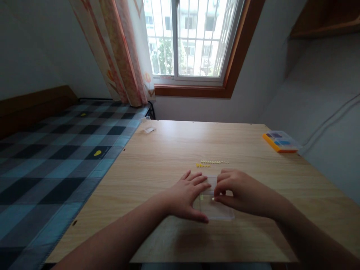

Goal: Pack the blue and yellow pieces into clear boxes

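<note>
A clear plastic box (218, 212) lies on the wooden table in front of me. My left hand (189, 195) rests at its left side with the fingers spread. Over the box, my right hand (234, 189) pinches a tiny pale piece (213, 199) between thumb and forefinger; its exact kind is too small to tell. A small yellowish piece (201, 197) shows inside the box by its left part. Beyond the hands lie a row of small cream pieces (215, 162) and a shorter row of small yellow pieces (203, 165).
An open clear container (149, 129) stands at the table's far left corner. At the far right edge is an orange case with a clear lid (281, 141). A bed with a checked cover (64, 161) adjoins the table (135, 180) on the left. A window is ahead.
</note>
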A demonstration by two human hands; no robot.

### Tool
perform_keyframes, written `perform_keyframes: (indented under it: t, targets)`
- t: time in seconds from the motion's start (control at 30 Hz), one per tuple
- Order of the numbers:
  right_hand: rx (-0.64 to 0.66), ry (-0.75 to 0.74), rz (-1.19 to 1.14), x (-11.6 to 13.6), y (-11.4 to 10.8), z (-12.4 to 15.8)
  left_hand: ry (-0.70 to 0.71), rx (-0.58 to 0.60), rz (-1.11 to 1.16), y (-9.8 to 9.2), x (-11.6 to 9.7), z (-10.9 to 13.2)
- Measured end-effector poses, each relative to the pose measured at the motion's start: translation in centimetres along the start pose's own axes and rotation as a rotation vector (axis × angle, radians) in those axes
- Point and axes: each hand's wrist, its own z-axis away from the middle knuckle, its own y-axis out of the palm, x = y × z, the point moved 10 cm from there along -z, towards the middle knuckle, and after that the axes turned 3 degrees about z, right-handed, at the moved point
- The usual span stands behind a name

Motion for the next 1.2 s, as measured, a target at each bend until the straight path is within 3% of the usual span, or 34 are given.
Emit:
perform_keyframes:
  t: [0.13, 0.27, 0.5, 0.8, 1.07, 1.2]
  targets:
    - [0.012, -0.003, 0.046, -0.3, 4.0, 0.1, 0.0, -0.004, 0.006, 0.1, 0.1, 0.0]
    - [-0.057, -0.087, 0.111, 0.1, 5.2, -0.4, 0.009, -0.015, 0.008, 0.2, 0.1, 0.0]
    - [-0.181, -0.192, 0.172, 1.2, 4.9, -0.1, 0.015, -0.027, 0.014, 0.3, 0.3, 0.1]
    - [-0.082, -0.291, 0.118, 1.8, 5.4, -0.1, -0.002, -0.007, 0.025, 0.0, 0.0, 0.0]
    - [-0.169, -0.302, 0.1, 1.7, 4.2, 0.0, 0.01, -0.004, -0.014, 0.2, 0.0, 0.0]
    - [-0.144, -0.297, 0.078, 1.6, 4.3, 0.0, 0.011, 0.004, -0.018, 0.4, 0.0, 0.0]
